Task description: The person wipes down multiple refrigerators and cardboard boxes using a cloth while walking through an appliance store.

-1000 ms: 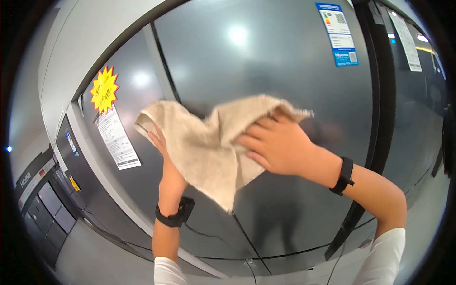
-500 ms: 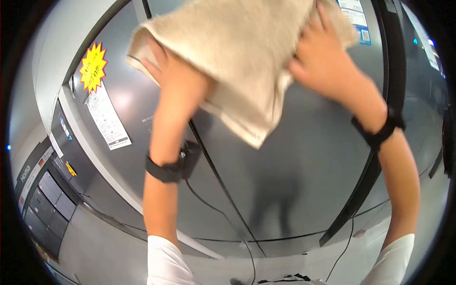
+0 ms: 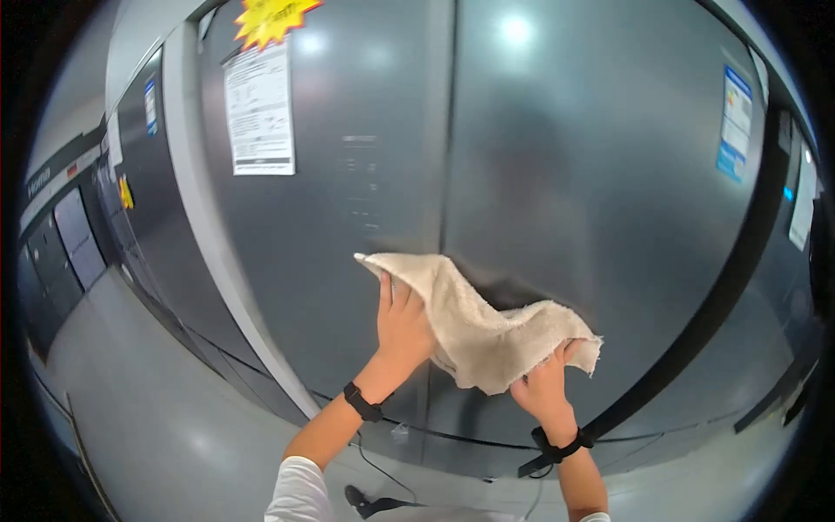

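A beige cloth [image 3: 487, 335] hangs between my two hands in front of a dark grey refrigerator [image 3: 609, 174]. My left hand [image 3: 404, 326] is on the cloth's left part, its fingertips partly covered by the upper left edge. Lower and to the right, my right hand [image 3: 545, 383] grips the cloth near its right corner, with some fingers hidden in the fabric. The cloth sags in folds between them, close to the doors. Whether it touches the door surface is hard to tell. Black bands are on both wrists.
A white printed sheet [image 3: 261, 113] and a yellow starburst sign [image 3: 274, 19] are on the left door. A blue and white label [image 3: 735, 122] is on the right door. Another dark appliance [image 3: 156, 191] stands left. A cable [image 3: 387, 474] and a shoe [image 3: 355, 498] are at the floor.
Both hands and the cloth have come down from high on the doors and appear smaller. The view has turned, bringing the doors upright. The cloth stays in my hands.
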Demonstrator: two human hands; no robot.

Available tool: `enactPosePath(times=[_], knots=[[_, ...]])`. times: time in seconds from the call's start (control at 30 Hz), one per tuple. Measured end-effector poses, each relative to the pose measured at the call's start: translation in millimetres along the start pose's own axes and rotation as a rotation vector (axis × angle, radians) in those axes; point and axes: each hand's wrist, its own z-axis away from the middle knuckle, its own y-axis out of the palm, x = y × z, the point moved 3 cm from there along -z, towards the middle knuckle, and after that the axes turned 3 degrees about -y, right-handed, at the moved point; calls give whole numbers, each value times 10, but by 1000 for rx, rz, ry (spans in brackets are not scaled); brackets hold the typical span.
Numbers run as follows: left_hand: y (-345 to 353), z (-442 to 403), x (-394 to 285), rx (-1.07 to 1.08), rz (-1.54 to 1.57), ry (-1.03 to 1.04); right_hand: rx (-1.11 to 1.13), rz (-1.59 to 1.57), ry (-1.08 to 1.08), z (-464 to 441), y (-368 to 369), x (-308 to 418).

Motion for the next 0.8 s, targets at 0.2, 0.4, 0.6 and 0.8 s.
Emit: enactPosePath(times=[0.2,0.4,0.6,0.8], knots=[[-235,146,631,-132,53,-361,-30,-52,-231,-796,142,700],[-184,1032,994,-132,714,-663,8,-113,-202,-726,1244,1545],[-287,1405,1738,-248,793,-948,-118,-529,-226,-916,2216,2332],[-614,2013,3168,-158,665,-851,-192,-1111,27,-1285,3244,3522]])
